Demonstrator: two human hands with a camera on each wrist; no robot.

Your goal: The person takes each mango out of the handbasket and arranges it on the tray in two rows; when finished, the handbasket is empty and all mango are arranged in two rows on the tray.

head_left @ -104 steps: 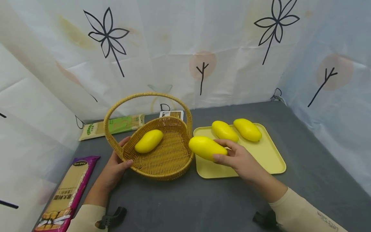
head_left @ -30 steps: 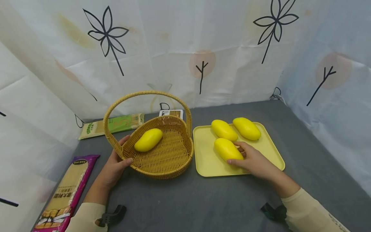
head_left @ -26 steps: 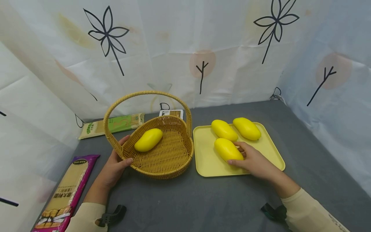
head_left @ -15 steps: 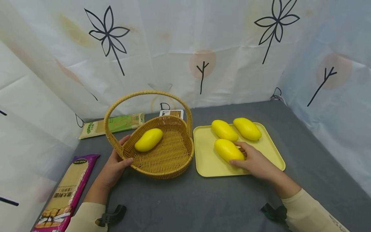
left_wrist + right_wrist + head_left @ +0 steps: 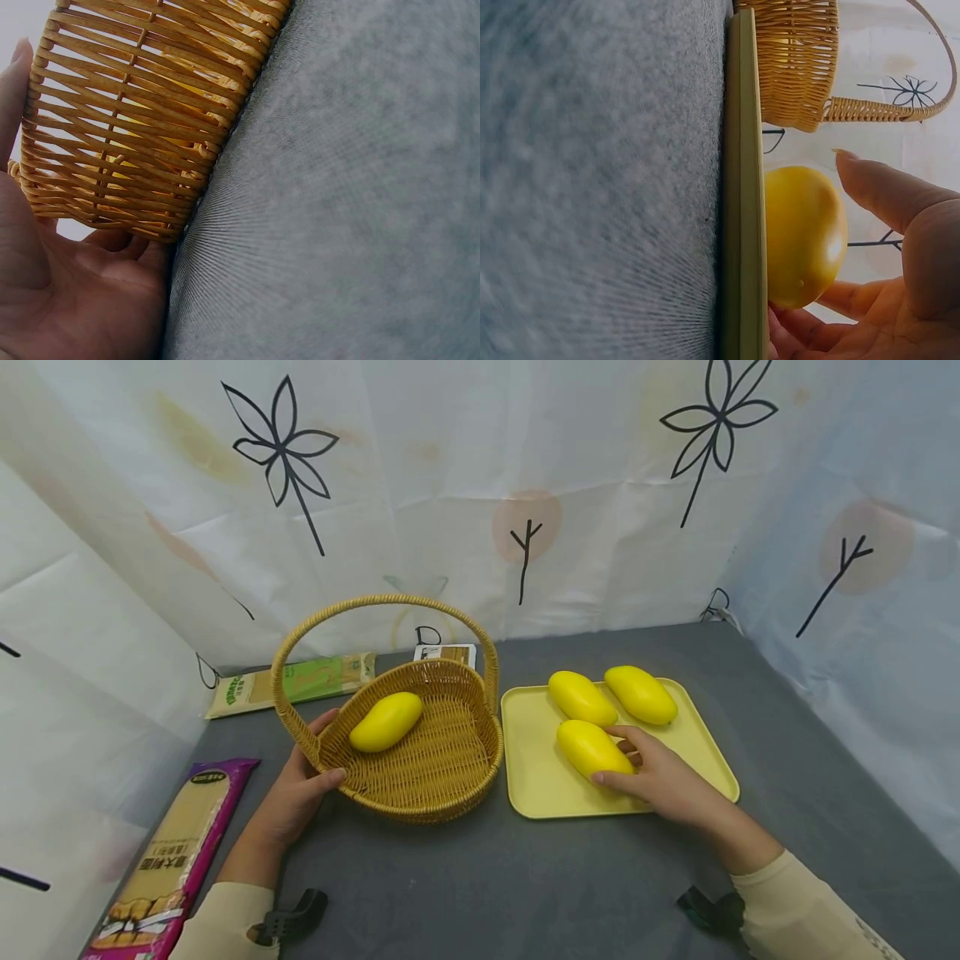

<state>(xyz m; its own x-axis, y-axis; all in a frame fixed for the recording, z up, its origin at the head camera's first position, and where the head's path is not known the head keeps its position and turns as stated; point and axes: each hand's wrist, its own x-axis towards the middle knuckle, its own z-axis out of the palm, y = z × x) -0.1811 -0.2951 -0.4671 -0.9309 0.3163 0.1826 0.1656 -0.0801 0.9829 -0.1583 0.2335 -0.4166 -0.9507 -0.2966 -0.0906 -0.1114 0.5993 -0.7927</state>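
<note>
In the head view my left hand grips the left rim of the wicker basket, thumb over the edge and fingers behind it. One yellow mango lies inside the basket. My right hand is at the right end of another mango resting on the pale yellow tray. The right wrist view shows its thumb standing off that mango, with the other fingers along its side. Two more mangoes, a left one and a right one, lie toward the tray's back.
A purple-edged noodle packet lies on the grey cloth at the left. Behind the basket are a green and tan packet and a small white-edged packet. The basket's tall handle arches above it. Patterned white fabric encloses the table.
My right hand has carried the mango from beside the basket's right rim onto the tray, and has stayed there with it over the last second. My left hand keeps its place on the basket.
</note>
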